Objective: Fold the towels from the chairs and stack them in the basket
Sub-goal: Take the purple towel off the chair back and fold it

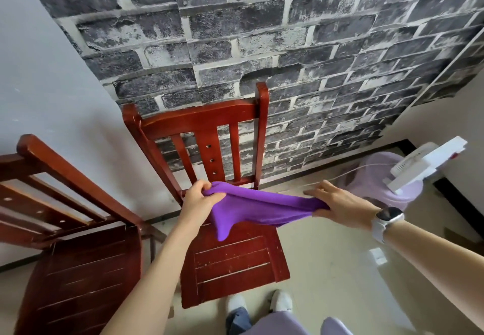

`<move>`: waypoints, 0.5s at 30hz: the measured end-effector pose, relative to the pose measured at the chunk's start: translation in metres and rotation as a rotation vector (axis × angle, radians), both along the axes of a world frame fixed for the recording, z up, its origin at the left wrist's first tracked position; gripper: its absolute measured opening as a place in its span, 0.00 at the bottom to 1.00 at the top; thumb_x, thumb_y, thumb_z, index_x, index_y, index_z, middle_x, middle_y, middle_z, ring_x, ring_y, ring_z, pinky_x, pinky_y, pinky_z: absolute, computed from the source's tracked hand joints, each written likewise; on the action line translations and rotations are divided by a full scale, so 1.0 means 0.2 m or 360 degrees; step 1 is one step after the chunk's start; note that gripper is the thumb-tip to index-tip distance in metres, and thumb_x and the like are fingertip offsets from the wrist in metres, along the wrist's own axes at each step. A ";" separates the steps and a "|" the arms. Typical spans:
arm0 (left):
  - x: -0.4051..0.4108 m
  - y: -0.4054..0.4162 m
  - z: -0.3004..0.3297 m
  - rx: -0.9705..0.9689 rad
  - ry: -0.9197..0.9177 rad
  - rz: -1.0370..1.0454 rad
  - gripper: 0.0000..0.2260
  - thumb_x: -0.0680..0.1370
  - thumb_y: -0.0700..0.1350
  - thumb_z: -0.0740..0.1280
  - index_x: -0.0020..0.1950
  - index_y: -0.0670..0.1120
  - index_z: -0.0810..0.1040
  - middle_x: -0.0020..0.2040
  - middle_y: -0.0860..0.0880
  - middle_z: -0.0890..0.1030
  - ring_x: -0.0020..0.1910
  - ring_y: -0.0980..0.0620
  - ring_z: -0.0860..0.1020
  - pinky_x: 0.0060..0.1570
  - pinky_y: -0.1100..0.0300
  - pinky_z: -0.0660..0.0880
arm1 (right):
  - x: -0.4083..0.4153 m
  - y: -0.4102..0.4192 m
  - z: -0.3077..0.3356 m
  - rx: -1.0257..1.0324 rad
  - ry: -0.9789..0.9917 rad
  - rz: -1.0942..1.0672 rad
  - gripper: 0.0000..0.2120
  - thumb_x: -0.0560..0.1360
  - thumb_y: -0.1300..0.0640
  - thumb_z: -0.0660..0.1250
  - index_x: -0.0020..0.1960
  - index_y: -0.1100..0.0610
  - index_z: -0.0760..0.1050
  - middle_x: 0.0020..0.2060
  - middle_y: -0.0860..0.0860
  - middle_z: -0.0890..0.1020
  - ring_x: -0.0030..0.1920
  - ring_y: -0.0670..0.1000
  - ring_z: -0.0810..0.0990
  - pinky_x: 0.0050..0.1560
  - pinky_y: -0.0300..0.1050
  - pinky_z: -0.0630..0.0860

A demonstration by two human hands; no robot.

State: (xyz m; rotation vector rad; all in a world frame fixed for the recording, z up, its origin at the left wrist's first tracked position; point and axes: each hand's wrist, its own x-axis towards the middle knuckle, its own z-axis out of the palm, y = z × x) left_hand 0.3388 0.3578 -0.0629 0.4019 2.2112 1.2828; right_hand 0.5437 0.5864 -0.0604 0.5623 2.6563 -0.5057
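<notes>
We hold a purple towel (262, 210) stretched between our hands above the seat of the middle chair (230, 256). Our left hand (200, 198) grips one end in curled fingers; our right hand (337, 203) pinches the other end, fingers fairly straight. A second chair (73, 230) stands at left. The lilac tub (387, 177) at right may be the basket.

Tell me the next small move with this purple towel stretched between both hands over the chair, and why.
Probably bring the left hand across to the right hand to fold the purple towel in half. Each hand grips one end, the cloth hangs slack above the chair seat with one corner drooping, and it is not yet a neat fold. No basket is clearly visible.
</notes>
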 end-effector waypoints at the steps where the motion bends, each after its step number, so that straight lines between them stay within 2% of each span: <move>1: -0.01 -0.02 -0.01 0.0028 -0.0038 0.0050 0.15 0.71 0.38 0.69 0.35 0.46 0.63 0.35 0.50 0.67 0.36 0.51 0.66 0.35 0.60 0.62 | 0.01 -0.01 -0.03 -0.0021 -0.0014 -0.0017 0.21 0.76 0.56 0.62 0.69 0.54 0.66 0.59 0.54 0.70 0.57 0.56 0.75 0.59 0.43 0.69; 4: -0.02 -0.11 -0.03 0.0024 -0.0062 0.0156 0.14 0.70 0.36 0.71 0.38 0.48 0.66 0.40 0.49 0.70 0.40 0.49 0.68 0.36 0.59 0.65 | 0.02 -0.05 -0.14 -0.0066 0.0225 -0.0374 0.17 0.73 0.67 0.59 0.60 0.60 0.75 0.54 0.59 0.74 0.56 0.59 0.75 0.58 0.42 0.68; 7: 0.02 -0.20 -0.05 -0.0108 0.0114 0.0016 0.12 0.71 0.37 0.70 0.51 0.48 0.73 0.48 0.50 0.75 0.48 0.51 0.72 0.45 0.60 0.69 | 0.03 -0.11 -0.20 -0.0069 0.0528 -0.0874 0.14 0.71 0.70 0.61 0.53 0.62 0.80 0.49 0.62 0.77 0.53 0.61 0.75 0.53 0.42 0.68; 10: 0.09 -0.29 -0.12 -0.0397 0.0357 -0.0206 0.08 0.74 0.42 0.68 0.53 0.45 0.77 0.48 0.51 0.78 0.49 0.54 0.73 0.47 0.63 0.65 | 0.05 -0.19 -0.25 -0.0111 0.0674 -0.1188 0.16 0.71 0.71 0.60 0.54 0.61 0.80 0.49 0.63 0.80 0.54 0.63 0.75 0.54 0.44 0.67; 13: 0.16 -0.35 -0.23 -0.0566 0.0331 -0.0335 0.07 0.77 0.45 0.63 0.54 0.44 0.73 0.47 0.49 0.77 0.48 0.50 0.76 0.45 0.59 0.68 | 0.06 -0.26 -0.34 -0.0230 0.0626 -0.1396 0.17 0.73 0.68 0.59 0.57 0.58 0.78 0.49 0.62 0.81 0.54 0.62 0.76 0.54 0.46 0.68; 15: 0.20 -0.37 -0.27 -0.0534 0.0238 -0.0270 0.04 0.77 0.44 0.63 0.50 0.46 0.70 0.45 0.49 0.75 0.46 0.48 0.75 0.43 0.59 0.69 | 0.06 -0.30 -0.37 -0.0346 0.0601 -0.1505 0.17 0.73 0.67 0.58 0.57 0.57 0.77 0.48 0.60 0.82 0.53 0.61 0.76 0.54 0.47 0.69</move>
